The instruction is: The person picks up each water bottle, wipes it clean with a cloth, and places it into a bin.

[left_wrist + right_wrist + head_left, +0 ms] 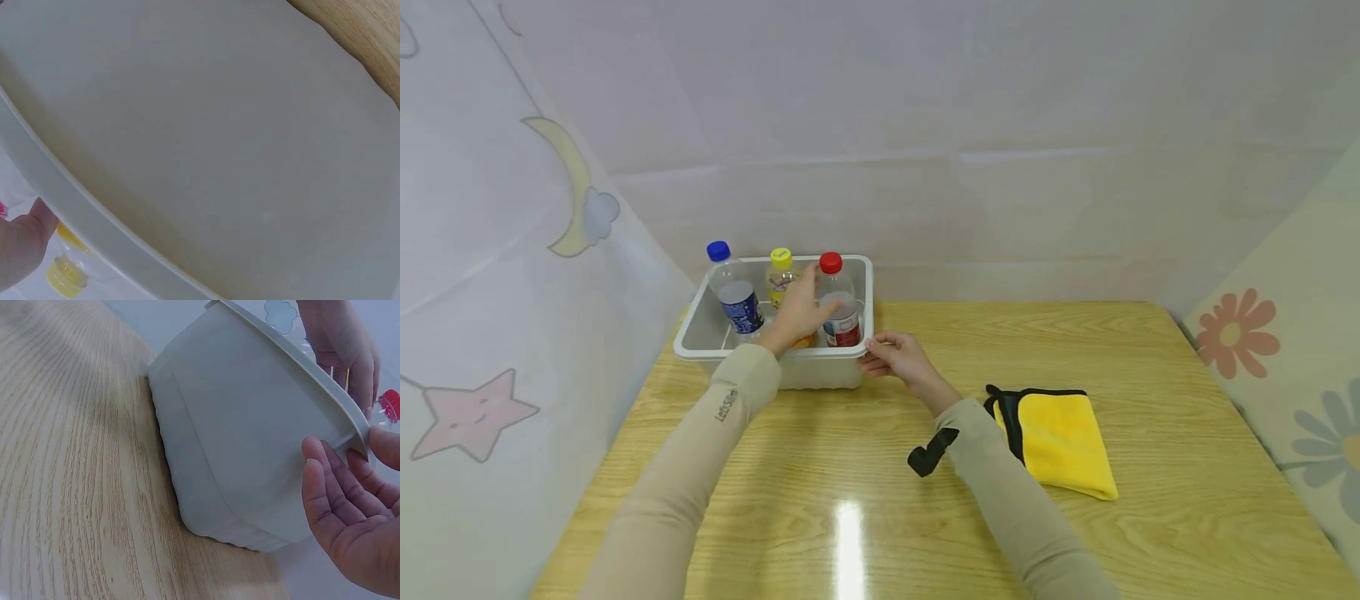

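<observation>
A light grey plastic bin [820, 373] stands at the back left of the table. My left hand [796, 315] reaches down into it with thumb and fingers spread, between a yellow-capped bottle [777, 283] and a red-capped bottle [841, 310]. Below that hand shows a bit of something orange [806, 342]. To its left leans a blue-capped bottle [739, 300] with a blue label. At the bin's front right corner my right hand [356, 515] pinches the rim, thumb on top and fingers underneath. Part of the left hand is hidden behind the bin wall in the left wrist view.
A folded yellow cloth [1063, 437] with black edging lies on the wooden table [820, 500], beside the right forearm. Pale printed curtains [925, 108] hang behind the table and on both sides. A black strap [932, 452] sits on the right sleeve.
</observation>
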Demonstrator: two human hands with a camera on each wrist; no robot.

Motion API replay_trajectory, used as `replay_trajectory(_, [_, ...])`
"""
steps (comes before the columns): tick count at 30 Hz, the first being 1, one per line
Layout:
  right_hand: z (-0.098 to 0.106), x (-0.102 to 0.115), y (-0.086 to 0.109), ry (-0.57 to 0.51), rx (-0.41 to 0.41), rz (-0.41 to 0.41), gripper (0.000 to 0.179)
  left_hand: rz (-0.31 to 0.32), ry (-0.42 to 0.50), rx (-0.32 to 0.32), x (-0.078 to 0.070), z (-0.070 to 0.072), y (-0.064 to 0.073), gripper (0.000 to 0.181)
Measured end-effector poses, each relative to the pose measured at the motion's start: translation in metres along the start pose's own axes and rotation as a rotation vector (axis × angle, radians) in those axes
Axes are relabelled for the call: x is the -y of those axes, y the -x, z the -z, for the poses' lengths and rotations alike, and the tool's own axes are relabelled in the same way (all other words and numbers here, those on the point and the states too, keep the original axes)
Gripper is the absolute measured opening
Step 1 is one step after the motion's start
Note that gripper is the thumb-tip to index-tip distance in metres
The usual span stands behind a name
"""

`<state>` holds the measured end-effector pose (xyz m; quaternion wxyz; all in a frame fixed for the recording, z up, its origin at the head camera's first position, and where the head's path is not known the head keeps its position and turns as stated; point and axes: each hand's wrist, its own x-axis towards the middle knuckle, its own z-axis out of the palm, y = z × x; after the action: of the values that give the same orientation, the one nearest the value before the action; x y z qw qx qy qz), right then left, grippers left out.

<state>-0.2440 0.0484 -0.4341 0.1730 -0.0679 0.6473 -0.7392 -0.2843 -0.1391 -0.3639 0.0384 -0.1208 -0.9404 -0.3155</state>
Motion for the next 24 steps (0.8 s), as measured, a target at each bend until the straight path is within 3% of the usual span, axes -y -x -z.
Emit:
replay_trajectory(5, [0.001,-0.001,-0.001,0.004,-0.001,-0.001,0.02,-0.013,0.006,-0.018,-0.002,0.004,0.006,0.073])
replay_trajectory(11, [0.002,0.0,-0.001,0.01,-0.021,-0.005,0.019,-0.101,0.022,-0.056,-0.002,0.007,0.016,0.069])
replay_trajectory(16, [0.004,0.004,0.002,0.081,-0.054,-0.004,0.022,-0.146,0.036,-0.1,-0.003,0.007,0.026,0.062])
replay_trajectory(24, [0.009,0.014,0.015,0.187,-0.098,0.044,0.021,-0.244,0.054,-0.246,-0.003,0.003,0.043,0.038])
